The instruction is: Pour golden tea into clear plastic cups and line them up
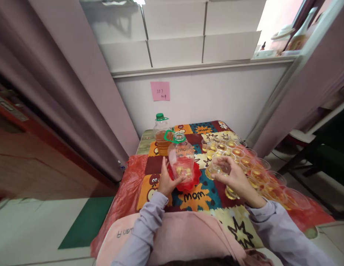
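Observation:
In the middle of the table stands a clear plastic bottle (pixel 180 153) with a green handle ring and an uncapped mouth. It sits upright in a red scalloped dish (pixel 197 173), and a little yellowish liquid seems to lie low in it. My left hand (pixel 169 179) is around the bottle's lower left side, thumb across the front. To the right of the bottle, my right hand (pixel 234 177) grips a clear plastic cup (pixel 216 168) between thumb and fingers. Rows of clear cups (pixel 245 161) holding yellowish liquid fill the table's right side, close to that hand.
A second bottle (pixel 162 140), green-capped and partly filled with amber liquid, stands behind on the left. A patterned cloth (pixel 196 195) and red plastic sheeting (pixel 127 184) cover the table. The wall (pixel 199 96) rises behind, bearing a pink note (pixel 160 91).

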{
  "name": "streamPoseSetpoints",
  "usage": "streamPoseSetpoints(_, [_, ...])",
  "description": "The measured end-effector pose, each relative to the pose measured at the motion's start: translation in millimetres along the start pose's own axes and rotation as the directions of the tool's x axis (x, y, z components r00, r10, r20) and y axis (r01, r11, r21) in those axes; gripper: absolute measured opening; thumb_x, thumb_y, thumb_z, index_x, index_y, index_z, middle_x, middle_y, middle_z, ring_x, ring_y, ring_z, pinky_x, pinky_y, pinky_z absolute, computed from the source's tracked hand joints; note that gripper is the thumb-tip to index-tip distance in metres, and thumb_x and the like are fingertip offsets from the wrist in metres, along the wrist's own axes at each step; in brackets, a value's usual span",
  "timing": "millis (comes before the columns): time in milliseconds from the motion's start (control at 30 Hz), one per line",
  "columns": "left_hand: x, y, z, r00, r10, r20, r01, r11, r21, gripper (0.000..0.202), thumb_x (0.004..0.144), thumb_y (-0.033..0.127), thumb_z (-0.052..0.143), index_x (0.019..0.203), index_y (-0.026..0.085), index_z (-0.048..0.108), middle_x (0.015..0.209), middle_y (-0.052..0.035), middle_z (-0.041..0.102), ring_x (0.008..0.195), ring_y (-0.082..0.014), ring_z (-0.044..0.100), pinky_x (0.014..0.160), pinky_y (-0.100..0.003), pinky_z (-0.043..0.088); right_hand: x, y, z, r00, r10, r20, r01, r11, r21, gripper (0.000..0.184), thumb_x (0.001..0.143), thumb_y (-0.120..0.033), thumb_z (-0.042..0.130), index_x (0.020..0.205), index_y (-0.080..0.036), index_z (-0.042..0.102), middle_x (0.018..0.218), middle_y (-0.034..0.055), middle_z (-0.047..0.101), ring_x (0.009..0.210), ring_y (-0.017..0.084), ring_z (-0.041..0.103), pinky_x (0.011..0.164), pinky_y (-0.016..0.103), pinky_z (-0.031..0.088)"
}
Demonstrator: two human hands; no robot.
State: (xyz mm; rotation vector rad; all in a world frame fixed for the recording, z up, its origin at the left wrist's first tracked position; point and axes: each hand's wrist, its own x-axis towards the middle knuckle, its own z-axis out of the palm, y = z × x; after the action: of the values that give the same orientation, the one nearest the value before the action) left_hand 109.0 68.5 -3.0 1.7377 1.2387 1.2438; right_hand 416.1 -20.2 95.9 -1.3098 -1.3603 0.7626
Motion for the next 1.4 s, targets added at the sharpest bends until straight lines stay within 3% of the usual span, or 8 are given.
streamPoseSetpoints(67, [-9.0, -12.7, -12.8, 0.988, -0.046, -0.149, 0.053, 0.998, 0.045, 0.125, 0.081, 0.066, 0.085, 0.176, 0.023, 0.018, 0.175, -0.0277, 0.041, 0.157, -0.0405, 0.052, 0.125, -0.058, 0.046, 17.6, -25.1, -3.2, 1.0, 0.024, -0.007, -0.023, 0.995, 0.098, 0.069, 0.071, -0.052, 0.099, 0.124, -0.026, 0.063, 0.13, 0.0142, 0.08, 0.128, 0.036, 0.076, 0.106, 0.052, 0.064])
streamPoseSetpoints(167, [-27.3, -32.4, -37.3, 0.947, -0.127, -0.295, 0.158, 0.984, 0.086, 0.1, 0.1, 0.066, 0.06, 0.175, 0.015, 0.018, 0.175, -0.0329, 0.037, 0.158, -0.0429, 0.05, 0.126, -0.064, 0.043, 47.9, -61.8, -9.6, 0.999, 0.026, 0.029, -0.03, 0.985, 0.172, 0.079, 0.071, -0.052, 0.101, 0.136, -0.027, 0.064, 0.13, 0.0123, 0.08, 0.122, 0.034, 0.079, 0.101, 0.051, 0.067])
streamPoseSetpoints(300, [-50.8, -53.1, -61.0, 0.892, -0.18, -0.414, 0.267, 0.95, 0.161, 0.101, 0.095, 0.069, 0.061, 0.169, 0.009, 0.03, 0.174, -0.034, 0.037, 0.167, -0.0497, 0.032, 0.135, -0.07, 0.023, 88.5, -99.9, -13.5, 0.998, -0.06, 0.035, 0.054, 0.984, 0.168, 0.088, 0.072, -0.053, 0.101, 0.145, -0.025, 0.061, 0.13, 0.0137, 0.079, 0.115, 0.034, 0.08, 0.097, 0.052, 0.068])
streamPoseSetpoints(467, [-58.2, -68.1, -64.6, 0.888, -0.174, -0.426, 0.285, 0.935, 0.212, 0.094, 0.092, 0.067, 0.061, 0.162, 0.007, 0.042, 0.168, -0.0334, 0.046, 0.161, -0.0491, 0.043, 0.133, -0.067, 0.031, 126.7, -131.4, -5.9, 0.989, -0.139, 0.043, 0.131, 0.979, 0.155, 0.074, 0.065, -0.048, 0.106, 0.124, -0.021, 0.069, 0.127, 0.0145, 0.08, 0.118, 0.034, 0.079, 0.104, 0.053, 0.067])
streamPoseSetpoints(567, [-56.0, -73.8, -63.4, 0.885, -0.167, -0.434, 0.284, 0.933, 0.22, 0.09, 0.093, 0.065, 0.059, 0.159, 0.005, 0.046, 0.165, -0.0346, 0.05, 0.158, -0.0498, 0.047, 0.132, -0.068, 0.033, 138.4, -143.8, 1.4, 0.978, -0.188, 0.087, 0.173, 0.973, 0.155, 0.069, 0.069, -0.047, 0.104, 0.124, -0.021, 0.071, 0.125, 0.0127, 0.082, 0.114, 0.031, 0.08, 0.099, 0.05, 0.069])
streamPoseSetpoints(767, [-56.3, -81.6, -62.9, 0.893, -0.127, -0.432, 0.26, 0.929, 0.265, 0.088, 0.093, 0.066, 0.057, 0.16, 0.008, 0.049, 0.162, -0.0308, 0.054, 0.156, -0.0478, 0.05, 0.13, -0.066, 0.037, 146.2, -148.7, 12.9, 0.965, -0.196, 0.174, 0.172, 0.974, 0.144, 0.071, 0.07, -0.043, 0.102, 0.131, -0.021, 0.072, 0.124, 0.011, 0.081, 0.103, 0.026, 0.081, 0.089, 0.044, 0.07])
streamPoseSetpoints(967, [-57.4, -84.1, -62.6, 0.901, -0.113, -0.419, 0.252, 0.922, 0.295, 0.088, 0.093, 0.064, 0.058, 0.16, 0.009, 0.048, 0.16, -0.0299, 0.055, 0.154, -0.048, 0.052, 0.13, -0.067, 0.038, 149.4, -135.5, 23.3, 0.959, -0.213, 0.188, 0.197, 0.975, 0.103, 0.067, 0.071, -0.035, 0.099, 0.133, -0.021, 0.076, 0.123, 0.0103, 0.081, 0.102, 0.026, 0.081, 0.096, 0.049, 0.069])
streamPoseSetpoints(1400, [-58.6, -90.2, -62.9, 0.913, -0.079, -0.4, 0.229, 0.911, 0.342, 0.084, 0.092, 0.057, 0.06, 0.159, 0.009, 0.048, 0.159, -0.031, 0.057, 0.152, -0.0488, 0.054, 0.128, -0.067, 0.041, 153.4, -137.4, 31.8, 0.891, -0.401, 0.212, 0.451, 0.836, -0.313, 0.061, 0.074, -0.017, 0.086, 0.134, -0.027, 0.081, 0.122, 0.0043, 0.086, 0.113, 0.029, 0.082, 0.108, 0.051, 0.064])
